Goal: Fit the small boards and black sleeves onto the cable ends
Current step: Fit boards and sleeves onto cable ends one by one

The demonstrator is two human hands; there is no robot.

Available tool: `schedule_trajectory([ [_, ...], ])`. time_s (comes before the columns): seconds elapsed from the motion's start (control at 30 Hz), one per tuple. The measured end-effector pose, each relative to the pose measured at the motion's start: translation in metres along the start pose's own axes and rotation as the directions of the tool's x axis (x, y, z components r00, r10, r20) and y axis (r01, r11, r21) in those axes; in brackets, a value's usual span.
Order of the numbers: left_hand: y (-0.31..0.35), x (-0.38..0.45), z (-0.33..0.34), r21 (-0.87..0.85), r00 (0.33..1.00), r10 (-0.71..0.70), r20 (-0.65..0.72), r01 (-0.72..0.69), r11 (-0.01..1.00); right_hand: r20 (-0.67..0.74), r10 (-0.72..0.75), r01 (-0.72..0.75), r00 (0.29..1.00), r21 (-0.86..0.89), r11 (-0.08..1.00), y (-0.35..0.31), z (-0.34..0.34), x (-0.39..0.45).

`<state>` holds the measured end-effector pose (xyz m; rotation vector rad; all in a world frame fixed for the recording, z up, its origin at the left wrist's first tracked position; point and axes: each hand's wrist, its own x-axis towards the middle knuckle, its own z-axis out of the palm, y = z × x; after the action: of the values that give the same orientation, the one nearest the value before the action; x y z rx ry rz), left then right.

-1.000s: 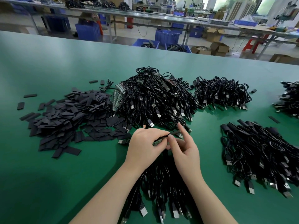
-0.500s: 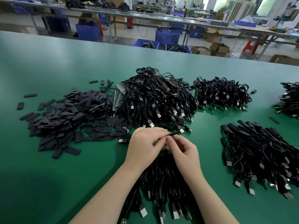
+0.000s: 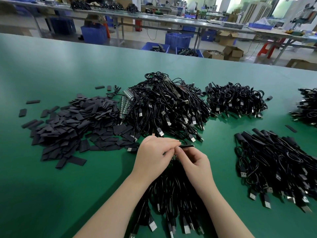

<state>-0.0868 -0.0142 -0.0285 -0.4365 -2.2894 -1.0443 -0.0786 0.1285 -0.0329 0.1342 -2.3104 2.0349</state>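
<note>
My left hand [image 3: 154,156] and my right hand [image 3: 197,164] meet at the table's middle, fingertips together. Between them lies a black sleeve [image 3: 187,146], its right end sticking out past my left fingers. A bit of a small green board [image 3: 174,157] shows under the fingers; which hand pinches it I cannot tell. A bundle of black USB cables [image 3: 171,194] lies beneath my wrists. A heap of flat black sleeves [image 3: 73,124] sits to the left. Strips of small boards [image 3: 126,103] peek out beside the big cable pile [image 3: 164,107].
More cable piles lie at the back right [image 3: 235,100], at the right [image 3: 277,162] and at the far right edge [image 3: 307,107]. Loose sleeves [image 3: 32,101] are scattered at the left on the green table [image 3: 42,186]. Blue crates and benches stand beyond the far edge.
My right index finger, stretched up a second ago, has curled down onto the sleeve. The sleeve has shifted slightly left, toward my left fingers. Both hands stay in place.
</note>
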Motion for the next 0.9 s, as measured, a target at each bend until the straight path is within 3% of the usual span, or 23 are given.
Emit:
schedule_trajectory([
  [0.2,0.0,0.001,0.0,-0.04,0.995,-0.027,0.099,0.031,0.999,-0.081,0.01,0.006,0.997,0.185,0.983,-0.002,-0.005,0.002],
  [0.4,-0.002,0.0,-0.002,-0.118,0.995,-0.093,-0.032,0.089,0.989,-0.206,0.215,-0.069,0.955,0.548,0.834,-0.021,-0.028,0.011],
  [0.47,-0.004,-0.001,-0.003,-0.181,0.988,-0.146,-0.052,0.134,0.974,-0.297,0.246,-0.021,0.923,0.597,0.802,-0.039,-0.051,0.014],
  [0.53,-0.005,-0.003,-0.002,-0.203,0.979,-0.192,-0.072,0.174,0.964,-0.412,0.188,0.06,0.892,0.52,0.852,-0.057,-0.081,0.011],
  [0.57,-0.006,-0.003,-0.002,-0.213,0.974,-0.214,-0.077,0.193,0.958,-0.473,0.133,0.078,0.871,0.401,0.913,-0.065,-0.099,0.009],
  [0.63,-0.006,-0.002,0.0,-0.212,0.968,-0.238,-0.082,0.216,0.953,-0.564,-0.061,0.016,0.823,-0.085,0.996,-0.074,-0.132,0.009],
  [0.7,-0.007,-0.001,0.001,-0.184,0.969,-0.231,-0.086,0.212,0.96,-0.55,-0.255,-0.151,0.795,-0.587,0.796,-0.069,-0.162,0.015],
  [0.73,-0.008,-0.001,0.002,-0.177,0.968,-0.234,-0.087,0.216,0.96,-0.541,-0.288,-0.249,0.79,-0.713,0.656,-0.062,-0.176,0.022],
  [0.77,-0.009,-0.001,0.003,-0.182,0.964,-0.251,-0.083,0.233,0.955,-0.534,-0.25,-0.358,0.808,-0.781,0.512,-0.055,-0.188,0.029],
  [0.83,-0.013,-0.002,0.002,-0.209,0.946,-0.316,-0.066,0.297,0.932,-0.524,0.024,-0.516,0.852,-0.83,0.211,-0.043,-0.2,0.038],
  [0.9,-0.017,-0.002,0.002,-0.226,0.925,-0.379,-0.034,0.363,0.904,-0.525,0.204,-0.545,0.826,-0.837,0.053,-0.036,-0.201,0.038],
])
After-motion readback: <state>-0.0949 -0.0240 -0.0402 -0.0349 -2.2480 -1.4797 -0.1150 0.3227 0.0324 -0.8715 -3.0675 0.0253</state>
